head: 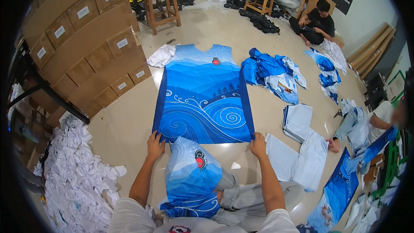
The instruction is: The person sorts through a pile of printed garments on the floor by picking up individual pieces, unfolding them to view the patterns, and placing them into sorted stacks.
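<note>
A blue printed shirt panel [200, 103] lies spread flat on the floor, its notched neckline at the far end. It has pale sky, mountain and swirl patterns, dark blue side strips and a small emblem. My left hand [156, 145] holds the near left corner between thumb and fingers. At the near right corner, my right hand [258, 145] pinches the edge of the same panel. Another blue printed fabric piece [190, 174], with a similar emblem, is draped over my leg, its far end close to the spread panel's near edge.
Stacked cardboard boxes [106, 48] rise on the left, above a heap of white fabric scraps [77, 174]. Crumpled blue pieces [271, 71] and folded white-backed fabric [297, 155] lie to the right. One person [318, 22] sits farther back; another [378, 116] handles fabric at right.
</note>
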